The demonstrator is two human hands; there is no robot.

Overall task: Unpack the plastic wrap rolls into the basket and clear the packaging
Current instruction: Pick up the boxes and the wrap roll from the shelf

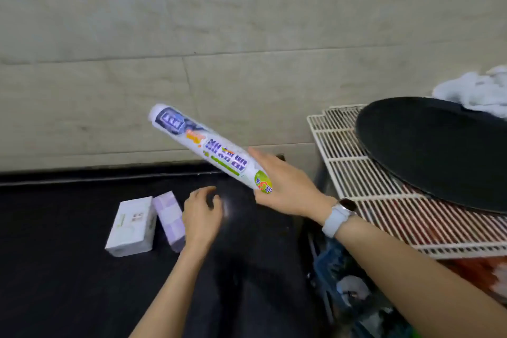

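Observation:
My right hand (288,186) grips the near end of a long plastic wrap roll (203,143) in printed white packaging, held in the air and tilted up to the left, over the black counter (68,255). My left hand (201,217) hovers lower, fingers curled and apart, with nothing in it, just right of two small packs. A blue basket (329,263) shows partly below my right forearm, its contents unclear.
A white pack (131,228) and a purple-white pack (170,217) lie on the counter. A white wire rack (356,173) at right carries a large black round tray (439,153) and a white cloth (477,90). A tiled wall rises behind.

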